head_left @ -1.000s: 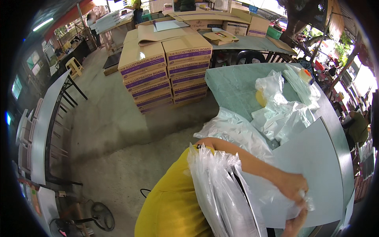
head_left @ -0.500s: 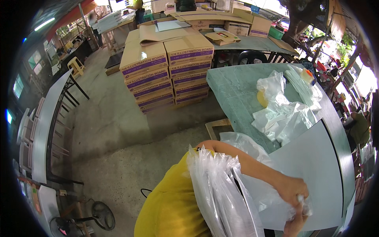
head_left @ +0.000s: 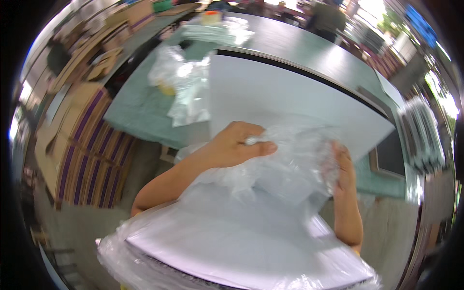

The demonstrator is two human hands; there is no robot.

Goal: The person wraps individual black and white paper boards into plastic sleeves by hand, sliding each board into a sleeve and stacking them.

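Clear plastic bag (head_left: 285, 164), crumpled, sits mid-frame at the near corner of a big white board (head_left: 290, 106) lying on the green surface (head_left: 140, 111). Left hand (head_left: 237, 145) is on top of the bag w/ fingers curled, grip closed on a bunched fold of the film. Right hand (head_left: 340, 166) is on the bag's right side, partly seen thru the plastic; fingers look wrapped round the edge, but whether that grip pinches the film or the board corner can't be told. Below both hands, nearest the camera, a stack of flat white sheets in plastic wrap (head_left: 232, 241) fills the lower frame, touching the bag's lower part. Further out on the surface, left of the board, a heap of more clear bags (head_left: 181, 87) w/ something yellow under it. Far end: another clear bundle (head_left: 227, 26). Left of the surface, stacked cardboard boxes w/ purple stripes (head_left: 87, 145) on the floor. Background is blurred.
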